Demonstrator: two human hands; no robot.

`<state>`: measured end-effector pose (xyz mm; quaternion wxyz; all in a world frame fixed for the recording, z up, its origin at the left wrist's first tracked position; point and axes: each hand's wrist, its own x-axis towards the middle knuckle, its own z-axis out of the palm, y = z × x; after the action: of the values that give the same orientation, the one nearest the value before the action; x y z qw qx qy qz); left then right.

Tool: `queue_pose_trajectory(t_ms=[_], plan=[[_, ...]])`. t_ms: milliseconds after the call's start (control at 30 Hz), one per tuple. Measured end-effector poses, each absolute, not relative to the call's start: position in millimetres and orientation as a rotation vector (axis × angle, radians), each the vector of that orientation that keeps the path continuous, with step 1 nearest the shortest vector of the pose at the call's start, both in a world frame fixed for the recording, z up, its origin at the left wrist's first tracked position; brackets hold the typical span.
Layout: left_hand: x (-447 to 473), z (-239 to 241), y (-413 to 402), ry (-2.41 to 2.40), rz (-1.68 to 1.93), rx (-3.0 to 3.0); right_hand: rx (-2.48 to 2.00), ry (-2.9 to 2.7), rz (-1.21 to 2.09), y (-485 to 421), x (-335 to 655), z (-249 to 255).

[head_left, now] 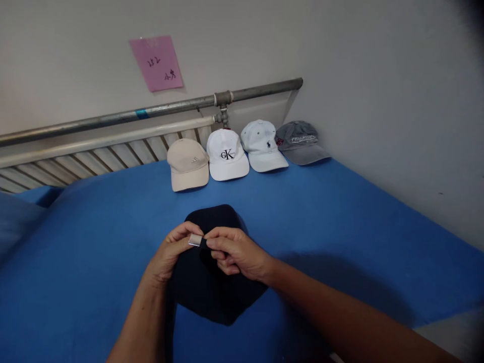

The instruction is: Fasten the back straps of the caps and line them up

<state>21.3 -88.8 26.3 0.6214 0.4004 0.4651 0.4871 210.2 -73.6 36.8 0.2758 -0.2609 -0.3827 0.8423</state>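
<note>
A black baseball cap [212, 297] is held over the blue bed sheet, its back strap facing me. On that strap sits a small silver metal buckle [195, 240]. My left hand [172, 252] pinches the buckle between thumb and fingers from the left. From the right, my right hand [238, 252] grips the dark strap end beside the buckle, its lower fingers curled. Parts of the cap's crown lie hidden behind both hands.
Along the far edge of the blue sheet [94, 242] stand a beige cap [188, 164], a white cap [228, 156], a pale blue cap [262, 146] and a grey cap [302, 143]. Behind them are a radiator [109, 151] and a metal pipe [170, 108]. A pink note [157, 63] hangs on the wall.
</note>
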Motion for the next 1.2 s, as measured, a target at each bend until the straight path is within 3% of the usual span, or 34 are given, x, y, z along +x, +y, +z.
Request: queue_pose_trajectory(t_ms=[433, 633, 1200], plan=[[23, 31, -87, 1.108, 1.117, 1.003, -0.791, -1.071, 2.235, -74, 209, 42], [22, 30, -89, 1.091, 1.122, 0.917, -0.909, -1.193, 2.067, -72, 211, 44], [24, 31, -91, 1.03, 1.084, 1.0, -0.756, -1.239, 2.012, -73, 212, 49]])
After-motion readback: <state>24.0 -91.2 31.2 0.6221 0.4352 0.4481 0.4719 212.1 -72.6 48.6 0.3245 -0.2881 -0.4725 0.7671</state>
